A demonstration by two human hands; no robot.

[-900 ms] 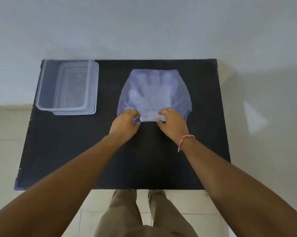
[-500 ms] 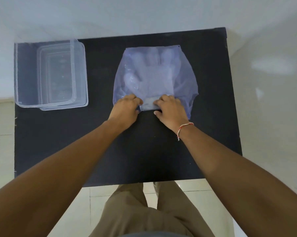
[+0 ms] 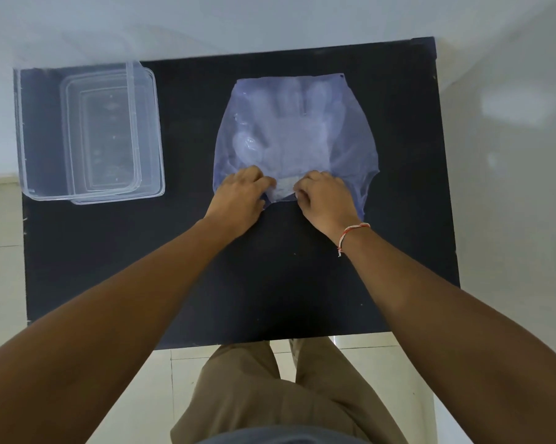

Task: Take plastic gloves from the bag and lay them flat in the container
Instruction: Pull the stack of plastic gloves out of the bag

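Note:
A bluish see-through plastic bag [image 3: 350, 136] lies flat on the black table [image 3: 270, 267], right of centre. Pale plastic gloves [image 3: 289, 136] show through it, fingers pointing away from me. My left hand [image 3: 238, 200] pinches the bag's near open edge on the left. My right hand [image 3: 326, 203], with a thread bracelet at the wrist, pinches the same edge on the right. A whitish strip of glove cuff shows between the two hands. The clear rectangular container [image 3: 23, 136] stands at the table's far left corner.
A clear lid [image 3: 148, 139] sits under or beside the container, sticking out on its right and near sides. The table's far edge meets a white wall [image 3: 270, 20]. Pale floor tiles [image 3: 1, 251] lie to the left and near side.
The view has shifted, so the table sits a little differently in frame. Both hands stay at the bag's near edge, fingers curled slightly tighter on it.

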